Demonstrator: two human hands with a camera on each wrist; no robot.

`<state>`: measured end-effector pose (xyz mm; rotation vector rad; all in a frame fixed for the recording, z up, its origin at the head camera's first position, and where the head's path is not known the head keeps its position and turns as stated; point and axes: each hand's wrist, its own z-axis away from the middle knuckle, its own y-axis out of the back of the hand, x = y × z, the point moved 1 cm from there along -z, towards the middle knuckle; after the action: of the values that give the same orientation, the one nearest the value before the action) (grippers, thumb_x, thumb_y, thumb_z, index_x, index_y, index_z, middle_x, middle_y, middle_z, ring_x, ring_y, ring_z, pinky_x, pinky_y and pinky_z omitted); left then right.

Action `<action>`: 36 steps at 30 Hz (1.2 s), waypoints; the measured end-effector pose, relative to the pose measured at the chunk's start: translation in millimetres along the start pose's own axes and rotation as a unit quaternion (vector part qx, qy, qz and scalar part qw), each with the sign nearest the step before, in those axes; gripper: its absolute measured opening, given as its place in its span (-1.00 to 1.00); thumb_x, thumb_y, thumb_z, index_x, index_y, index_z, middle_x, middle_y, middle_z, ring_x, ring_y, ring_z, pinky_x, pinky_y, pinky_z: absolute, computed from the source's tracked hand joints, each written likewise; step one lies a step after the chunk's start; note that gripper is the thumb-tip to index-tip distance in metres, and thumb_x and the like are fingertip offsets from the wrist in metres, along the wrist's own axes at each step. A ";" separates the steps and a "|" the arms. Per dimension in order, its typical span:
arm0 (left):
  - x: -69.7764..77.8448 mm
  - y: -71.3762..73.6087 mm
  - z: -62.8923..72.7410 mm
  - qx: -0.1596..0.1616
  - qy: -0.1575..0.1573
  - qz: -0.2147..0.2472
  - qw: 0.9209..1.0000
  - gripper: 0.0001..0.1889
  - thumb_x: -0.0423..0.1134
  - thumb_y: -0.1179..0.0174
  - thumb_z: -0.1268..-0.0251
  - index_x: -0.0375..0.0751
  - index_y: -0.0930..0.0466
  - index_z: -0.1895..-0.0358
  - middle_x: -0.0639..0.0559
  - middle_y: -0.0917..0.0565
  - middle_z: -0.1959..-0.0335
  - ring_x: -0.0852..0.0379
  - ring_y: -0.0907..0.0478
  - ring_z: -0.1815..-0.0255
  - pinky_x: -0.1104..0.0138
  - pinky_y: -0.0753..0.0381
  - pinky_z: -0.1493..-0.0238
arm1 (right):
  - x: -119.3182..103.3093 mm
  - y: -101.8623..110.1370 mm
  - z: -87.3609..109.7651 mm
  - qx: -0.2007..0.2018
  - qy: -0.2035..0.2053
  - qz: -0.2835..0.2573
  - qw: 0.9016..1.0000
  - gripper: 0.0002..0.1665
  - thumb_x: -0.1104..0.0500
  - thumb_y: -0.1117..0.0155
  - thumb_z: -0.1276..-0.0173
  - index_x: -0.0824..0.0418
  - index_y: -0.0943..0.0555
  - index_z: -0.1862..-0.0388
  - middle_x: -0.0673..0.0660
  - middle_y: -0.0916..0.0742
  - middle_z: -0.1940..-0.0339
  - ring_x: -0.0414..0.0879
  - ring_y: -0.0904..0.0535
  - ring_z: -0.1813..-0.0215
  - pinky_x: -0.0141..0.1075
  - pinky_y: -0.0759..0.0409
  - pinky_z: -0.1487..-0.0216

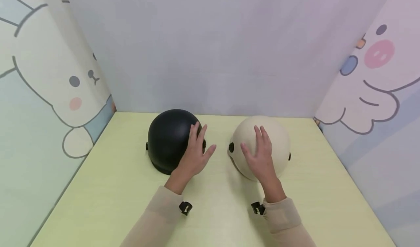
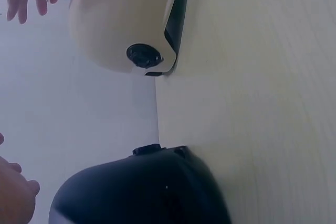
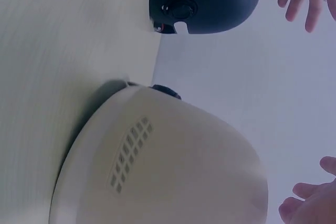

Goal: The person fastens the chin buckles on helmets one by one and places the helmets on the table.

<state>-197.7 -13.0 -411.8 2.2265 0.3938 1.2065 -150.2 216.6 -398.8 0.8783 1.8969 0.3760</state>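
Observation:
A glossy black helmet [image 1: 170, 137] sits dome up on the table, left of centre. To its right stands a cream helmet [image 1: 279, 141] with a round black fitting on its side and a grid of vent holes [image 3: 131, 153] that shows in the right wrist view. My left hand [image 1: 194, 152] is raised over the right side of the black helmet, fingers extended and thumb spread. Over the front of the cream helmet is my right hand [image 1: 261, 154], its fingers also straight. Both wrist views show a gap between hands and helmets, and neither hand holds anything.
The helmets stand apart on a pale yellow table [image 1: 108, 188], near its far edge. A plain light curtain [image 1: 210, 50] rises behind. Side panels with cartoon animals [image 1: 75, 93] flank the table. A small black clip [image 1: 185, 208] sits at the left cuff, another [image 1: 258, 208] at the right.

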 end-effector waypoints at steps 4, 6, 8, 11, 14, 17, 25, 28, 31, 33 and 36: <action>-6.0 14.4 1.5 0.033 -0.017 -0.028 0.999 -0.26 0.07 -0.04 -0.43 -0.22 -0.05 -0.53 -0.22 0.13 -0.55 -0.13 0.34 -0.55 -0.17 -0.05 -0.34 | -8.5 -14.2 -0.6 -0.009 0.002 -0.035 0.999 -0.14 0.06 -0.22 -0.41 0.19 -0.07 -0.56 0.28 -0.12 -0.54 0.22 0.04 -0.51 0.22 0.00 -0.37; -10.0 21.2 2.0 0.054 -0.026 -0.043 0.997 -0.27 0.03 -0.06 -0.42 -0.24 -0.08 -0.51 -0.24 0.12 -0.55 -0.16 0.33 -0.54 -0.18 -0.05 -0.33 | -13.7 -23.7 -1.0 -0.018 0.004 -0.051 0.999 -0.14 0.06 -0.19 -0.43 0.21 -0.06 -0.57 0.28 -0.12 -0.54 0.20 0.03 -0.51 0.17 0.01 -0.39; -14.6 27.3 3.0 0.072 -0.028 -0.058 0.995 -0.28 0.01 -0.08 -0.41 -0.25 -0.10 -0.50 -0.24 0.12 -0.54 -0.22 0.31 -0.54 -0.21 -0.05 -0.32 | -19.0 -33.3 -1.2 -0.026 0.005 -0.068 0.997 -0.15 0.05 -0.18 -0.44 0.23 -0.05 -0.56 0.31 -0.12 -0.54 0.20 0.03 -0.51 0.17 0.01 -0.39; -23.1 34.7 5.0 0.091 -0.020 -0.078 0.993 -0.29 0.00 -0.08 -0.41 -0.26 -0.11 -0.50 -0.23 0.12 -0.55 -0.28 0.28 -0.52 -0.24 -0.04 -0.31 | -26.4 -45.8 -2.1 -0.042 0.004 -0.091 0.995 -0.15 0.04 -0.18 -0.45 0.24 -0.04 -0.56 0.29 -0.12 -0.54 0.18 0.03 -0.52 0.17 0.02 -0.39; -31.9 40.8 7.9 0.107 -0.002 -0.086 0.991 -0.29 0.01 -0.09 -0.41 -0.25 -0.13 -0.49 -0.25 0.10 -0.54 -0.30 0.27 -0.52 -0.26 -0.03 -0.30 | -31.3 -56.4 -4.1 -0.053 0.000 -0.104 0.993 -0.15 0.02 -0.17 -0.46 0.22 -0.03 -0.57 0.26 -0.13 -0.55 0.14 0.02 -0.52 0.14 0.02 -0.40; -40.4 45.7 11.0 0.122 0.012 -0.090 0.988 -0.29 0.01 -0.09 -0.40 -0.25 -0.14 -0.49 -0.29 0.07 -0.52 -0.29 0.27 -0.52 -0.29 -0.03 -0.29 | -34.9 -65.3 -5.8 -0.057 -0.006 -0.111 0.992 -0.16 0.00 -0.16 -0.46 0.21 -0.04 -0.57 0.25 -0.15 -0.54 0.11 0.00 -0.52 0.11 0.01 -0.41; -59.2 60.5 16.8 0.154 0.045 -0.072 0.984 -0.27 -0.01 -0.11 -0.40 -0.25 -0.10 -0.51 -0.32 0.06 -0.51 -0.26 0.32 -0.53 -0.33 0.00 -0.27 | -42.9 -90.4 -11.9 -0.065 -0.033 -0.129 0.989 -0.13 -0.13 -0.12 -0.46 0.10 -0.03 -0.59 0.19 -0.12 -0.56 0.07 0.01 -0.53 0.16 -0.03 -0.38; -69.1 66.5 21.3 0.160 0.072 -0.060 0.983 -0.26 0.00 -0.09 -0.42 -0.25 -0.06 -0.52 -0.30 0.10 -0.53 -0.22 0.38 -0.53 -0.30 0.01 -0.29 | -47.2 -102.3 -15.0 -0.063 -0.042 -0.142 0.987 -0.13 -0.13 -0.12 -0.46 0.09 -0.03 -0.59 0.18 -0.11 -0.56 0.06 0.02 -0.53 0.13 -0.03 -0.39; -79.4 70.7 25.7 0.161 0.101 -0.050 0.980 -0.25 0.04 -0.05 -0.44 -0.23 -0.02 -0.54 -0.26 0.15 -0.54 -0.18 0.43 -0.53 -0.28 0.03 -0.30 | -53.6 -113.3 -16.7 -0.064 -0.054 -0.156 0.984 -0.14 -0.13 -0.12 -0.46 0.08 -0.04 -0.59 0.16 -0.11 -0.57 0.05 0.03 -0.54 0.12 -0.04 -0.39; -84.0 72.3 28.5 0.159 0.121 -0.043 0.979 -0.24 0.07 -0.03 -0.45 -0.19 0.00 -0.55 -0.24 0.17 -0.55 -0.15 0.45 -0.53 -0.28 0.03 -0.31 | -57.8 -119.9 -16.7 -0.071 -0.064 -0.164 0.982 -0.14 -0.14 -0.12 -0.46 0.05 -0.03 -0.59 0.13 -0.08 -0.57 0.05 0.05 -0.54 0.14 -0.04 -0.39; -89.1 74.1 31.6 0.157 0.148 -0.033 0.976 -0.23 0.11 0.00 -0.45 -0.14 0.04 -0.56 -0.19 0.20 -0.55 -0.13 0.47 -0.53 -0.29 0.01 -0.30 | -62.4 -129.3 -15.4 -0.081 -0.076 -0.164 0.980 -0.14 -0.17 -0.10 -0.47 0.04 -0.01 -0.60 0.11 -0.04 -0.58 0.07 0.08 -0.55 0.16 -0.04 -0.38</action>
<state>-221.2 -127.5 -439.8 2.2692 0.8214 1.5339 -200.4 84.4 -427.6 0.4613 1.8013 0.2494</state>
